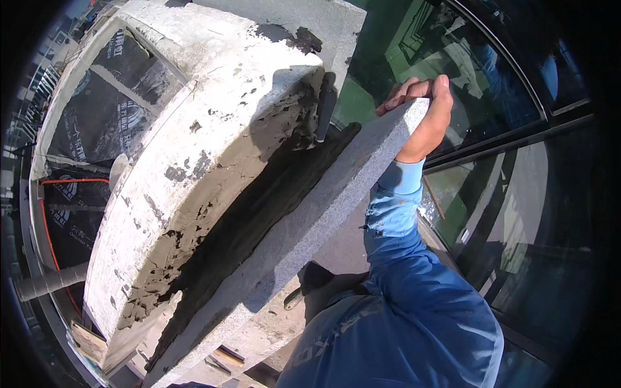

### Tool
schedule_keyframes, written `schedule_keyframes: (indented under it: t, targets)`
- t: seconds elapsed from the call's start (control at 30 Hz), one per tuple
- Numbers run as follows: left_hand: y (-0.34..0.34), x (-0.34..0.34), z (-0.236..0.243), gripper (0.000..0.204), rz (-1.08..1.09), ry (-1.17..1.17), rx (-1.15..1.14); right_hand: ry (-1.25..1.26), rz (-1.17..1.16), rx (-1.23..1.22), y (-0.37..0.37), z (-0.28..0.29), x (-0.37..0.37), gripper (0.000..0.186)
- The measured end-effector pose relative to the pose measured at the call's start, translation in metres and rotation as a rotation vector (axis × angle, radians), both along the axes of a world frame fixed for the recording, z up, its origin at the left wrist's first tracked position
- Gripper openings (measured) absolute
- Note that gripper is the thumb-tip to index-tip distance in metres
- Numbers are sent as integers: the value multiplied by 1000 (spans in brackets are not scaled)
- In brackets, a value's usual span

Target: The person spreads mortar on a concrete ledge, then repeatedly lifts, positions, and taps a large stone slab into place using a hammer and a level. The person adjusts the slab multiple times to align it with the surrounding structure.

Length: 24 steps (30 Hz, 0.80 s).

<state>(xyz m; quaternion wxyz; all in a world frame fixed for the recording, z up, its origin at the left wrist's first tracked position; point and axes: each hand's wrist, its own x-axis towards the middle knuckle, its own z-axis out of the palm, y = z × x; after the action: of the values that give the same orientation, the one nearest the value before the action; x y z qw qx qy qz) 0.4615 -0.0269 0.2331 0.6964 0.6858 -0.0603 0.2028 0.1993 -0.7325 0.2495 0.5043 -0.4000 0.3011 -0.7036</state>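
My right hand (pixel 424 116) is closed round the upper right end of a long grey stone slab (pixel 310 233), fingers over its far edge. The slab stands tilted on edge, running from the upper right to the lower left. Dark, wet-looking mortar (pixel 259 223) coats the slab's face toward the wall. Opposite, across a narrow dark gap, the curved white wall (pixel 187 129) carries a rough layer of grey-brown mortar (pixel 213 187) on its side. The slab's lower end runs to the bottom edge of the picture. My left hand is not in view.
Another grey slab (pixel 304 16) lies at the top, by the wall's end. Glass panes in dark frames (pixel 546 129) stand on the right. Left of the wall are dark printed sheets (pixel 97 116), an orange cable (pixel 45 226) and a ribbed pipe (pixel 52 282).
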Motion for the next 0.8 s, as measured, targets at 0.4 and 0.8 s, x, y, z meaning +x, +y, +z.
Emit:
schedule_keyframes:
  t: [0.4,0.8]
  targets:
    - [-67,51,-22,28,164,-4,86,108,19,-105,-46,-9,20,45]
    - [-55,66,-11,29,341,-37,11,176,-9,-203,-51,4,41,40]
